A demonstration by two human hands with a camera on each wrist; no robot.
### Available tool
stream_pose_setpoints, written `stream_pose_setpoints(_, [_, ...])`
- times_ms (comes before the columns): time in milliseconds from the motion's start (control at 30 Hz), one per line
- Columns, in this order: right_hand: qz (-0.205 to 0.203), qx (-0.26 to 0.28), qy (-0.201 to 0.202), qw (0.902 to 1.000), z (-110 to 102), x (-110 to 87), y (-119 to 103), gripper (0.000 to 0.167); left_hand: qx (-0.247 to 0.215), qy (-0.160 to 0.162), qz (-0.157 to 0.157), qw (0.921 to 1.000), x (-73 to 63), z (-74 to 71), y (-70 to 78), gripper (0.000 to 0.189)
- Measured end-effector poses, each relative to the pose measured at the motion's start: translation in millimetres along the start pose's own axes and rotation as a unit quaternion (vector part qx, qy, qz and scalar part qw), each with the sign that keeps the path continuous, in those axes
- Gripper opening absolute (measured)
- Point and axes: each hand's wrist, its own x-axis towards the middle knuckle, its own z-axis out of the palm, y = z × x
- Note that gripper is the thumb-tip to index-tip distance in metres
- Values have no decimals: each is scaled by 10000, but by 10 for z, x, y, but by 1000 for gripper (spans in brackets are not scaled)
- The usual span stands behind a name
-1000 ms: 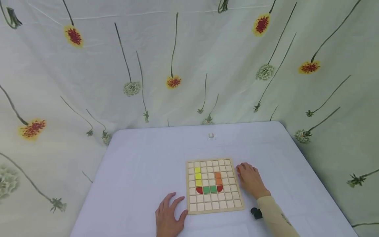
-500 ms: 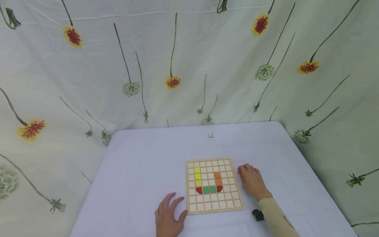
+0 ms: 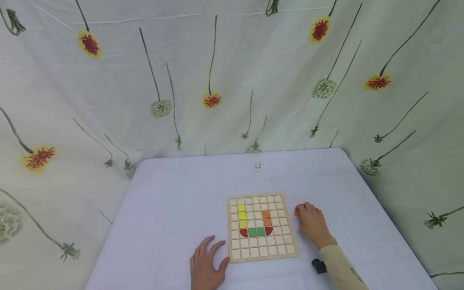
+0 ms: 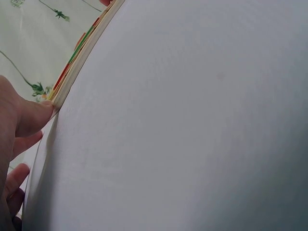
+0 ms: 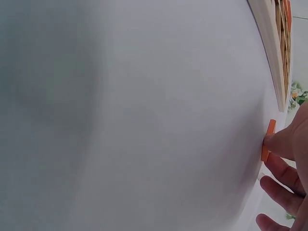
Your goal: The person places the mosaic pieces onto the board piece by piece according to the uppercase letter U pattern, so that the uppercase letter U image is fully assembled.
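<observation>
A square wooden grid board (image 3: 263,255) lies on the table, its cells filled with pale squares. On it a U shape is laid out: yellow squares (image 3: 242,216) at left, red rounded pieces (image 3: 244,233) at the corners, green squares (image 3: 256,232) below, orange squares (image 3: 267,218) at right. The left hand (image 3: 206,264) rests at the board's near left corner, fingers spread, its thumb touching the edge. Right of the board, the right hand (image 3: 313,225) pinches an orange tile (image 5: 269,140) between thumb and finger, close to the tabletop.
The table is covered by a white cloth (image 3: 174,201). A small printed card (image 3: 258,166) lies beyond the board. The black wrist camera (image 3: 319,266) shows beside the right sleeve (image 3: 342,268). A flowered curtain (image 3: 232,80) hangs behind.
The right hand, with the orange tile, has shifted slightly to the right and nearer, away from the board. The left hand and the pieces on the board have stayed put.
</observation>
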Motion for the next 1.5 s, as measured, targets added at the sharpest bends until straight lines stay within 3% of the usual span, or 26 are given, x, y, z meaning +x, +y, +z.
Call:
stream_pose_setpoints(300, [-94, -16, 90, 9999, -27, -6, 27, 17, 39, 24, 15, 10000, 4, 6, -13, 44])
stream_pose_setpoints(700, [-303, -45, 18, 9995, -61, 44, -11, 22, -34, 18, 19, 10000, -4, 7, -7, 44])
stream_pose_setpoints(1000, [-586, 68, -86, 9982, -132, 247, -116, 17, -21, -37, -6, 10000, -6, 12, -16, 44])
stream_pose_setpoints(1500, [-1383, -17, -233, 9901, -236, 639, -578, 25, 3, -29, 48, 10000, -11, -6, -20, 45])
